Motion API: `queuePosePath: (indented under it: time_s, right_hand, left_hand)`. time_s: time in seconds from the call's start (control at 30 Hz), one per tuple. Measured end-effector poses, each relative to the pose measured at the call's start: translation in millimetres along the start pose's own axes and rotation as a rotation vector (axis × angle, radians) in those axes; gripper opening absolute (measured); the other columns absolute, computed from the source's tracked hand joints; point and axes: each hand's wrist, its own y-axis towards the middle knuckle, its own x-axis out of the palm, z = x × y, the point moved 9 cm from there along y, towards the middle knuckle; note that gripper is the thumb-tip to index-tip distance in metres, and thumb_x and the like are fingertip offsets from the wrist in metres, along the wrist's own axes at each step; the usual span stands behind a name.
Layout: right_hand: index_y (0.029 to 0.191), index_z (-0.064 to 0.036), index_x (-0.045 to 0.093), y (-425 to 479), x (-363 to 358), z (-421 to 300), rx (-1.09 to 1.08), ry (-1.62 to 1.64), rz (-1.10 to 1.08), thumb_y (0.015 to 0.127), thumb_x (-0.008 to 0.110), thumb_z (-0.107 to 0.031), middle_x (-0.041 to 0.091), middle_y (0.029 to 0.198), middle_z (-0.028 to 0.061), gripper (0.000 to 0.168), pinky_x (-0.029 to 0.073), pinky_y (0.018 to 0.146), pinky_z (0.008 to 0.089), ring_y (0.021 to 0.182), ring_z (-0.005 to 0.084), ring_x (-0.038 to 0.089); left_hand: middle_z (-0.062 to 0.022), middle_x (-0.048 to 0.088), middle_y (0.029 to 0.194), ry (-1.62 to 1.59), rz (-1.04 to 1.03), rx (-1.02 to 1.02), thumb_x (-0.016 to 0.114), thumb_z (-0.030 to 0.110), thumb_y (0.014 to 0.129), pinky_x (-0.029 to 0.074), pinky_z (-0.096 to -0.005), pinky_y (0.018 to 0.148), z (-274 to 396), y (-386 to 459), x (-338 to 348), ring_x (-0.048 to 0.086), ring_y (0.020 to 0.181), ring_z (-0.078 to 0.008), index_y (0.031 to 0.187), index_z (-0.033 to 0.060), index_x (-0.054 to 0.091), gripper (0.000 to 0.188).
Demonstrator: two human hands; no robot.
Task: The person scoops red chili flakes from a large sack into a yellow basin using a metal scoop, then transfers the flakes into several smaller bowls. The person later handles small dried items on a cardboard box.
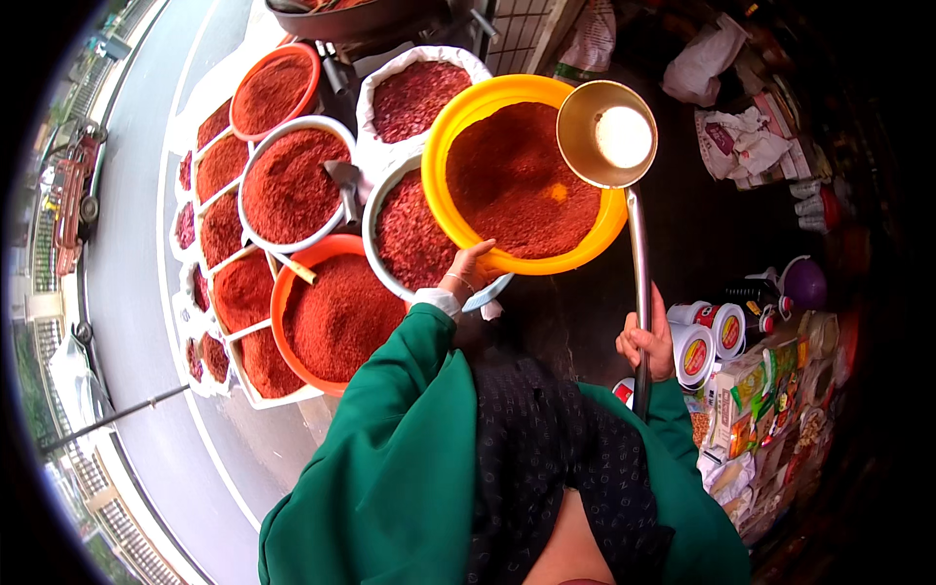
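Note:
My left hand [468,274] grips the near rim of a yellow plastic basin [447,212], thumb on top and fingers underneath. Ground red chili [504,175] fills much of this basin, with a small patch of yellow bottom showing through. My right hand [649,338] is wrapped around the long metal handle of a ladle [605,135]. The ladle's round bowl overlaps the basin's right rim in the head view; whether they touch cannot be told. A bright white patch shows inside the bowl, either glare or contents.
Left of the basin stand a pale blue basin [371,234] of chili flakes, a white-rimmed basin [248,216] with a metal scoop [342,183], an orange basin [279,322] and a divided white tray [248,327]. Buckets [692,355] and packaged goods [760,395] line the right; a road [135,292] runs left.

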Motion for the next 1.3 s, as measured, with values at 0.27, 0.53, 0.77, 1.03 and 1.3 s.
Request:
queuePosePath:
  time_s: [0.27, 0.53, 0.77, 1.03, 1.3]
  right_hand:
    - [0.146, -0.016, 0.011, 15, -46, -33, -0.022, 0.038, 0.017, 0.077, 0.058, -0.005, 0.045, 0.061, 0.0039, 0.084, 0.037, 0.043, 0.0228, 0.039, 0.0097, 0.044]
    - [0.145, -0.018, 0.016, 67, -59, -79, -0.093, 0.17, -0.138, 0.08, 0.055, -0.003, 0.043, 0.06, 0.0021, 0.077, 0.035, 0.045, 0.0228, 0.039, 0.0076, 0.045]
    - [0.145, -0.02, 0.017, 110, -27, -63, 0.01, 0.252, -0.267, 0.079, 0.05, -0.003, 0.041, 0.059, 0.0002, 0.076, 0.034, 0.046, 0.0238, 0.037, 0.0062, 0.04]
    - [0.145, -0.018, 0.018, 127, 93, 3, 0.228, 0.054, -0.56, 0.078, 0.053, -0.006, 0.042, 0.058, 0.0006, 0.076, 0.038, 0.048, 0.0244, 0.038, 0.0078, 0.04]
    - [0.143, -0.012, 0.026, 39, 255, 122, 0.377, -0.768, -0.97, 0.075, 0.05, 0.007, 0.059, 0.101, 0.0073, 0.075, 0.048, 0.053, 0.0234, 0.062, 0.0108, 0.057]
  left_hand:
    - [-0.0218, 0.052, 0.091, -0.081, 0.097, 0.141, 0.05, 0.005, 0.076, 0.047, -0.0552, 0.08, 9, 15, 2, 0.056, 0.091, -0.0413, 0.095, -0.0044, 0.043, 0.022]
    - [-0.0149, 0.062, 0.093, 0.203, 0.236, 0.573, 0.052, 0.006, 0.075, 0.05, -0.0356, 0.075, 56, -98, -12, 0.062, 0.087, -0.0283, 0.102, -0.003, 0.053, 0.029]
    - [-0.0098, 0.059, 0.108, 0.483, 0.581, 0.942, 0.055, -0.005, 0.072, 0.044, -0.0373, 0.09, 25, -302, -82, 0.055, 0.105, -0.0282, 0.12, 0.0067, 0.051, 0.049]
    - [-0.0078, 0.051, 0.119, -0.192, 0.666, 1.081, 0.05, -0.013, 0.07, 0.044, -0.0393, 0.091, -33, -401, -127, 0.052, 0.107, -0.026, 0.127, 0.0105, 0.041, 0.062]
    - [-0.0065, 0.054, 0.103, -0.387, 0.83, 1.185, 0.052, -0.013, 0.069, 0.048, -0.0365, 0.082, -101, -498, -236, 0.056, 0.09, -0.0232, 0.113, 0.0072, 0.046, 0.049]
